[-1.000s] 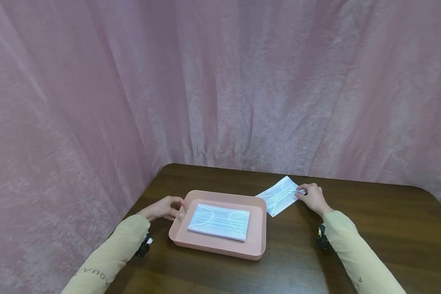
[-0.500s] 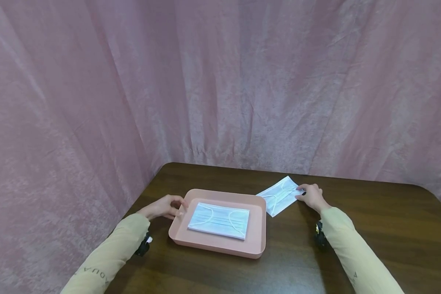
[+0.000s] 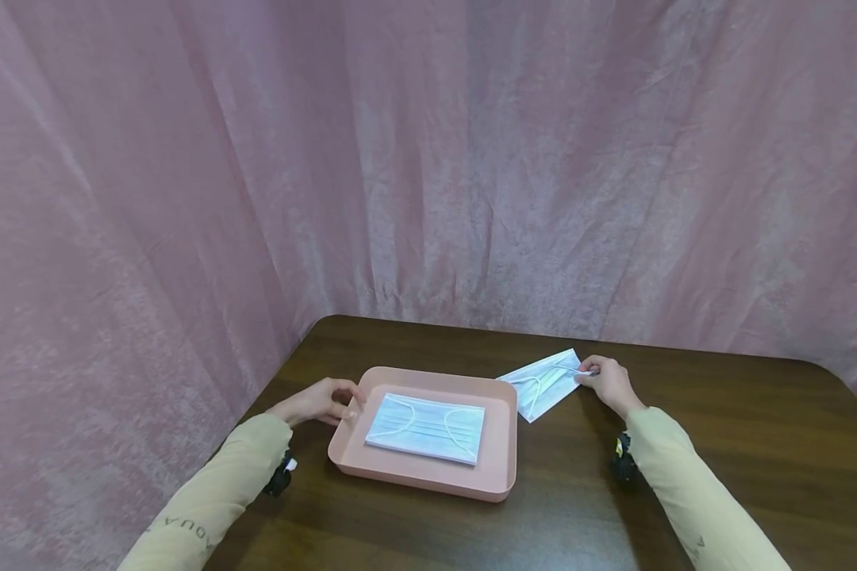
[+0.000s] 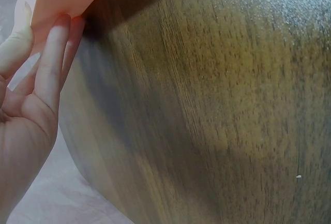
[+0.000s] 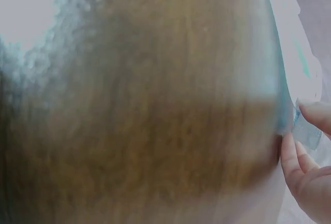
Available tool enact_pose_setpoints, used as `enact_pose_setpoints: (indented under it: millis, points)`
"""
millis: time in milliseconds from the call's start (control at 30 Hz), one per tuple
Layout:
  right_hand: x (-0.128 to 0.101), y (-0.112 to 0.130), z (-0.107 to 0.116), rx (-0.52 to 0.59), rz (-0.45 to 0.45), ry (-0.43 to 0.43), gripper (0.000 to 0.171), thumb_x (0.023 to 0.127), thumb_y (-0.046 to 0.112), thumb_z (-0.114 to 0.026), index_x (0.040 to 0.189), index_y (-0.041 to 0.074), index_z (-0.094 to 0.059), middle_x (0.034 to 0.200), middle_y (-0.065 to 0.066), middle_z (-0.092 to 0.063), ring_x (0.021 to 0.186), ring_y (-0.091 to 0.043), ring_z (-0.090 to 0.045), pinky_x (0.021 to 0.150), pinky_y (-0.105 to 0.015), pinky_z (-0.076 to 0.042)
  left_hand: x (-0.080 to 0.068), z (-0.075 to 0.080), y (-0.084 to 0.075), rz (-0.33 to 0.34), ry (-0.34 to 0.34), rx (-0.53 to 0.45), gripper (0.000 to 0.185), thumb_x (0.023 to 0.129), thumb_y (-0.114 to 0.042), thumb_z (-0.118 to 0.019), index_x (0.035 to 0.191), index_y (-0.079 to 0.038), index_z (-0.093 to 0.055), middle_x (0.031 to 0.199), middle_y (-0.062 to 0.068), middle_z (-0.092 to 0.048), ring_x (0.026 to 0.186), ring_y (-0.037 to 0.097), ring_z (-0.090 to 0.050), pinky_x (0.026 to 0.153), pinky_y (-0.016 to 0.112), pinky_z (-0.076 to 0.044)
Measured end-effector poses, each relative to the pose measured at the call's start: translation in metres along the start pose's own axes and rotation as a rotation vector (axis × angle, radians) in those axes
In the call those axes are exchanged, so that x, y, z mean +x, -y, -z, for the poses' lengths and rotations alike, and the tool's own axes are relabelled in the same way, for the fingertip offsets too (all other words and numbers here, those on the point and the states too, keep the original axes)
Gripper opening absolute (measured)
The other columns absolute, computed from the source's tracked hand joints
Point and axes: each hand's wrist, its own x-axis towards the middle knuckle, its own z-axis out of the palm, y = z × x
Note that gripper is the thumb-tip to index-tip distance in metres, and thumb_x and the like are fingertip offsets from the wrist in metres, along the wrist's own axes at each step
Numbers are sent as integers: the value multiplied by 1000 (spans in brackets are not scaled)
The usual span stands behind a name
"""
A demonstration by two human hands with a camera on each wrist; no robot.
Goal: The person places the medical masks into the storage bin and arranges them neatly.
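Observation:
My left hand (image 3: 321, 402) holds the left rim of a pink tray (image 3: 500, 476), thumb inside the wall and fingers outside it, as the left wrist view shows. Inside the tray lies a light blue pleated face mask (image 3: 426, 430), ear loops on top; its thick edge suggests a stack. Beyond the tray's right corner, a second face mask (image 3: 543, 385) lies slanted, its near left part beside the tray rim. My right hand (image 3: 610, 385) pinches the right end of this second mask between thumb and fingers. In the right wrist view the pinched end (image 5: 306, 131) shows partly behind the thumb.
The dark brown wooden table (image 3: 721, 444) has rounded far corners. Behind it and along its left side hangs a pink velvet curtain (image 3: 428, 159). A bright light glare shows on the tabletop in the right wrist view.
The second mask has tilted and its far corner has dropped toward me and shifted right, in my right hand's pinch. My left hand and the tray have hardly moved.

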Motion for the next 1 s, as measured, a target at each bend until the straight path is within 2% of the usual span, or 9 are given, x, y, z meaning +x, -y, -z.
enact_pose_setpoints:
  millis: [167,367,467,567,700,867,1000]
  points:
    - [0,2,4,67,-62,22,16,81,8,-67,89,-4,-61,80,-12,-59,74,-27,-52,67,-37,-39,0,0,1,-5,5,3,29,79,7,-64,105,8,-55,93,14,-52,76,20,-55,64,38,-51]
    - [0,5,8,314,-173,48,24,82,5,-66,95,-13,-56,78,-10,-60,71,-20,-61,67,-32,-49,0,1,1,1,0,6,28,79,6,-64,105,7,-55,94,14,-52,77,20,-55,64,38,-51]
    - [-1,6,8,433,-202,62,26,82,1,-64,97,-17,-52,80,-11,-59,71,-15,-60,68,-29,-49,1,0,1,2,0,6,28,79,6,-64,105,7,-55,95,14,-52,77,20,-54,64,38,-51]
    - [-2,5,8,496,-204,79,29,83,-2,-61,102,-20,-50,89,-17,-56,70,-10,-56,67,-25,-49,1,1,1,3,-1,8,28,79,6,-64,106,7,-56,94,14,-52,77,20,-55,64,38,-51]
    - [-2,3,9,493,-188,92,34,83,-3,-59,111,-20,-50,102,-22,-53,70,-8,-54,65,-23,-48,2,1,3,7,-2,9,29,79,5,-65,106,6,-56,95,14,-52,77,20,-55,65,38,-51]
    - [-3,2,12,485,-157,78,35,86,3,-61,111,-18,-52,98,-17,-58,70,-11,-56,64,-27,-50,2,1,2,7,-4,11,29,78,4,-66,106,6,-56,95,13,-52,78,20,-54,65,39,-51]
    - [-6,0,16,464,-109,83,32,85,-1,-59,112,-17,-52,107,-24,-54,69,-14,-56,63,-30,-51,2,1,3,7,-5,9,29,78,4,-66,106,6,-56,95,12,-52,78,20,-54,64,38,-50]
